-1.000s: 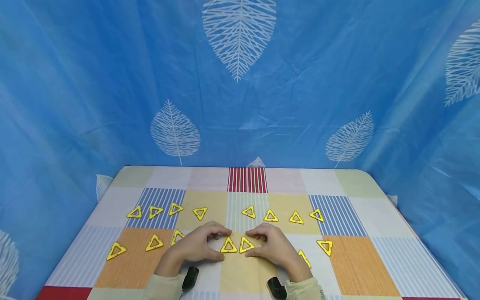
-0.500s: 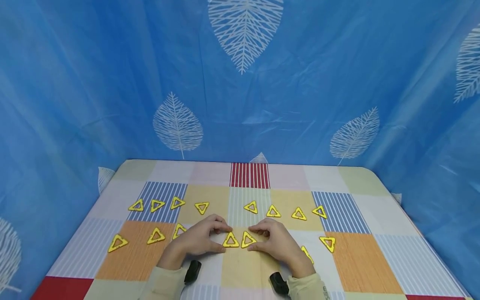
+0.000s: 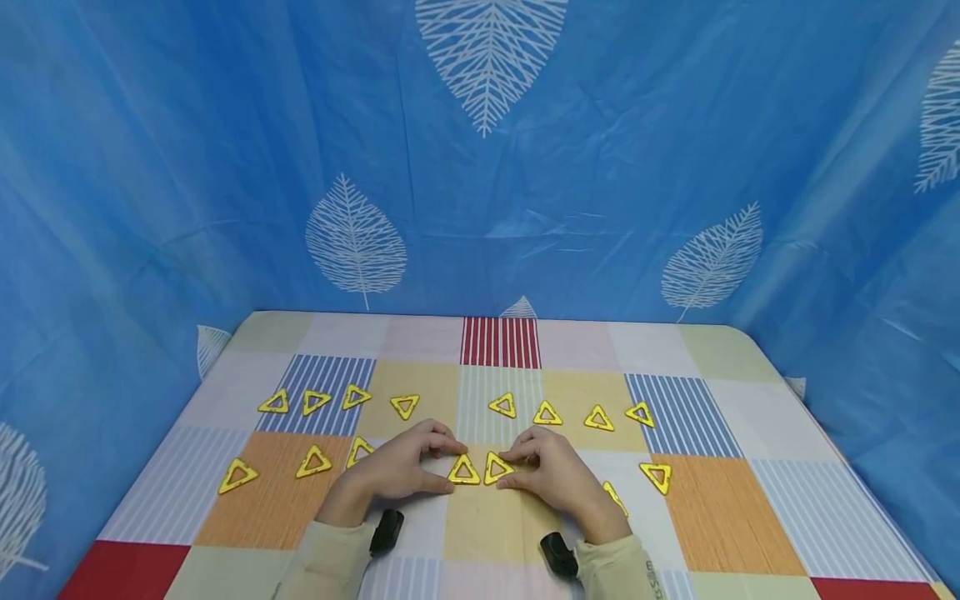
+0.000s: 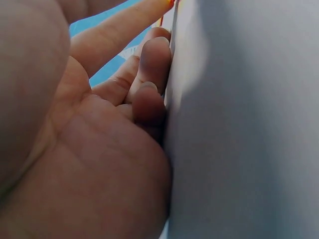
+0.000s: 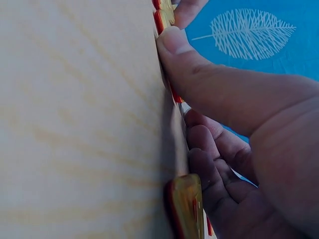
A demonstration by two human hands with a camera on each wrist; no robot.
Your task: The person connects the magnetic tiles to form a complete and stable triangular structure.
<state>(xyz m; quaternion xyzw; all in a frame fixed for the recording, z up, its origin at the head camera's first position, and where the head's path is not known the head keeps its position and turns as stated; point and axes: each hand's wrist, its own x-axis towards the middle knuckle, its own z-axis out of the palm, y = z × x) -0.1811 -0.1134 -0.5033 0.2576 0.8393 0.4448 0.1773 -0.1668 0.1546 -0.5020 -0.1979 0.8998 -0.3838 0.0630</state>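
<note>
Two yellow triangle frames lie side by side in the middle of the table in the head view, a narrow gap between them. My left hand (image 3: 401,462) pinches the left triangle frame (image 3: 465,479) by its left side, index finger at the top corner and thumb at the lower left one. Around the right-hand corner of the right triangle frame (image 3: 491,477), my right hand (image 3: 551,471) holds thumb and index finger. The right wrist view shows the thumb (image 5: 199,74) pressing a yellow edge with a red underside. In the left wrist view the triangle frame is mostly hidden beyond the index finger (image 4: 119,35).
Several more triangle frames form a back row, among them one at left (image 3: 283,408) and one at right (image 3: 607,425). Others flank the hands, including a near-left one (image 3: 246,483) and a near-right one (image 3: 664,487). One triangle frame (image 3: 611,496) is partly behind the right wrist.
The head view has tilted, so the table and hands appear higher in it. Both hands keep their hold, and the gap between the two middle triangle frames looks slightly narrower.
</note>
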